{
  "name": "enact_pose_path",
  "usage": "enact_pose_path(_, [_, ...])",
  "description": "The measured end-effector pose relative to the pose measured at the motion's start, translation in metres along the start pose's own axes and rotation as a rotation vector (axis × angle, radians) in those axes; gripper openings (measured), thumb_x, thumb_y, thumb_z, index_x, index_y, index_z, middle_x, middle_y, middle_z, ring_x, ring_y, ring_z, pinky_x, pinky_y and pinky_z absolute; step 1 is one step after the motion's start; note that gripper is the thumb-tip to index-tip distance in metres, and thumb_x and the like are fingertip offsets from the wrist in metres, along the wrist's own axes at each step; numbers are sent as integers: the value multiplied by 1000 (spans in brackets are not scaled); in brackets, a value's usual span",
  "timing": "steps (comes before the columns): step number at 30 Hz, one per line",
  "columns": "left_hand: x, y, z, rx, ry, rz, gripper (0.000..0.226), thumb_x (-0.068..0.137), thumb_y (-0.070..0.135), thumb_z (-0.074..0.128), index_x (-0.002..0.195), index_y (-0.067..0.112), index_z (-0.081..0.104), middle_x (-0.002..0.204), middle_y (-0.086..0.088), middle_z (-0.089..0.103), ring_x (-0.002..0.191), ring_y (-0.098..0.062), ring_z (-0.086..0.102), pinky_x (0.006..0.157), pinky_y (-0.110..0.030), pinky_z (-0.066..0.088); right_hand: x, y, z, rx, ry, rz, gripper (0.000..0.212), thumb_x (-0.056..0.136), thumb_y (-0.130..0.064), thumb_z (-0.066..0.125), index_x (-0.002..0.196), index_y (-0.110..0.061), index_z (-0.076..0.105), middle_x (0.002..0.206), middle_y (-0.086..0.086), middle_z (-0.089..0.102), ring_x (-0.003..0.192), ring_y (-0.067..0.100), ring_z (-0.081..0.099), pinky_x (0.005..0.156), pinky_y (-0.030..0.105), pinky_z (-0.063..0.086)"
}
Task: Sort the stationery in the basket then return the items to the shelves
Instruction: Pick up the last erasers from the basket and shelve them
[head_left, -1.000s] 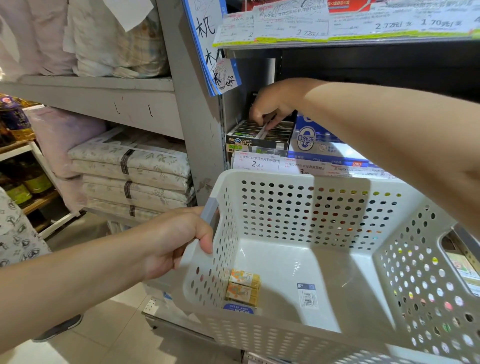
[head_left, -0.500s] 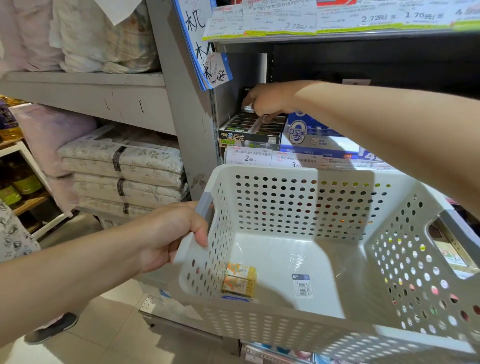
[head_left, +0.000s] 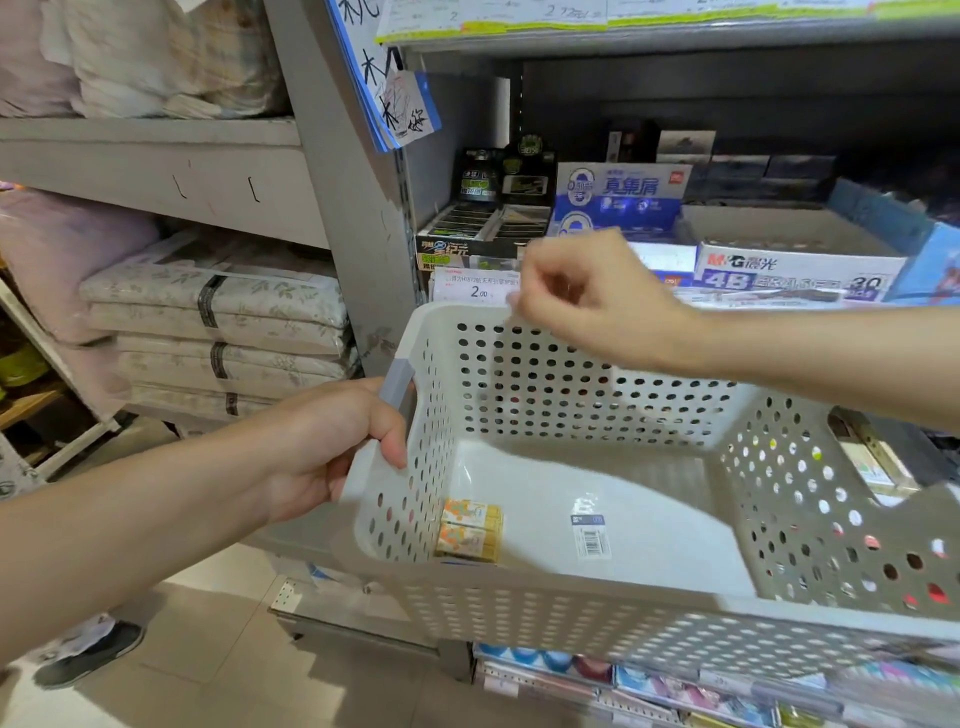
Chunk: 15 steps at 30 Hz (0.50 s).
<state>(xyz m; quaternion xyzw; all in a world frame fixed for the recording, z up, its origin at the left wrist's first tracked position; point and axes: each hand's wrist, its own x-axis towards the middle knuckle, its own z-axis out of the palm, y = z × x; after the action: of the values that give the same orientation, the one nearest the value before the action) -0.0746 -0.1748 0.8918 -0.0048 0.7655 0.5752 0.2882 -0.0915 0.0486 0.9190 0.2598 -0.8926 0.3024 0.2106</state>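
White perforated basket – two small yellow boxes inside, left hand gripping its rim, right hand curled, empty.

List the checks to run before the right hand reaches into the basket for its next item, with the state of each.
1. Basket supported: ok, left hand grips its side handle.
2. Right hand free: cannot tell, its fingers are curled.
3. Items left: ok, two small orange boxes in the left corner.
4. Path to boxes clear: ok.
5. Matching shelf slot found: cannot tell.
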Motion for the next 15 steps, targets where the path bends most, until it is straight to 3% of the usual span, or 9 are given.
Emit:
enact_pose_path(3, [-1,2,4,26,9,9,53,58,-10,51,98,18,70,94,-15,75,73,-29,72,88,-52,50,-21,-5,20,-114,-331,57,22,82,-17,60,61,-18,52,55,-7,52,52,9,49,53,21,40])
enact_pose_path(5, [-1,1,6,35,7,13,51,66,-15,45,95,18,70,94,-15,75,74,-31,70,89,-53,50,-32,-4,38,-230,-574,91,7,81,-21,62,76,-17,60,72,-3,64,58,10,50,62,25,46])
enact_pose_path(8, [1,-2,8,32,-12,20,53,65,-16,43,96,18,70,90,-14,76,77,-32,69,80,-48,54,-45,2,66,-385,-845,156,42,83,-38,64,117,-15,55,107,2,64,84,17,56,78,30,50])
enact_pose_path(11, [2,-1,10,16,-50,30,59,57,-14,45,98,19,70,90,-12,76,82,-33,71,78,-46,55,-52,5,87,-448,-910,185,62,83,-45,62,133,-13,44,121,6,59,104,26,58,85,36,52])
enact_pose_path(15, [3,1,14,-3,-51,39,68,45,-9,48,104,17,69,98,-17,75,96,-39,69,83,-50,56,-54,7,101,-489,-870,180,57,82,-46,61,125,-10,50,115,8,61,98,30,61,81,40,55])
